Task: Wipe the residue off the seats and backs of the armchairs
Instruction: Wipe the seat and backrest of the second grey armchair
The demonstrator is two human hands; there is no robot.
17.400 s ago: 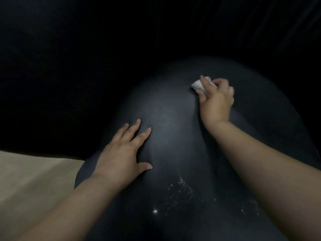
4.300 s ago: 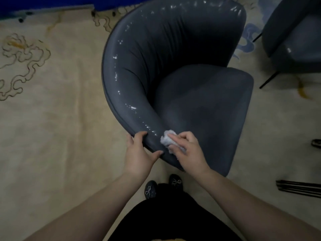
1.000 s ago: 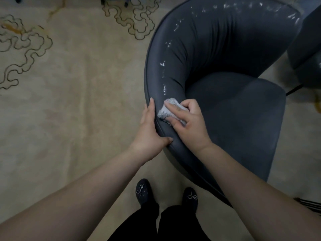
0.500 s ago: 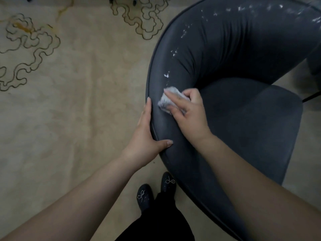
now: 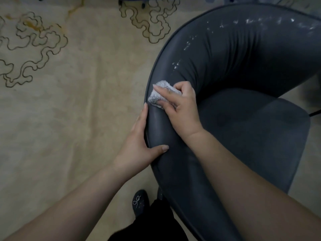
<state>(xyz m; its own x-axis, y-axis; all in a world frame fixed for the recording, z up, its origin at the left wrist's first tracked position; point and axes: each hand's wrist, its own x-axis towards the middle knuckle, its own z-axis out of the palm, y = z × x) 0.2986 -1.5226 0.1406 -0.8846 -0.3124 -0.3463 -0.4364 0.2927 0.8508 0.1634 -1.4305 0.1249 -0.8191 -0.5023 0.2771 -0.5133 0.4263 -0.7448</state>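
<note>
A dark grey armchair with a curved back fills the right half of the view. White residue speckles the top of its back, running up and to the right. My right hand grips a small grey cloth and presses it on the rim of the back. Just below it, my left hand holds that rim, fingers on the outer side and thumb over the top. The stretch of rim between my hands looks free of residue.
A beige carpet with dark swirl patterns covers the floor to the left. My black shoe stands by the chair's base. A thin black leg of another piece of furniture shows at the right edge.
My right hand has slid the cloth a little toward the outer edge of the rim. My left hand keeps its hold on the rim. The view has shifted slightly.
</note>
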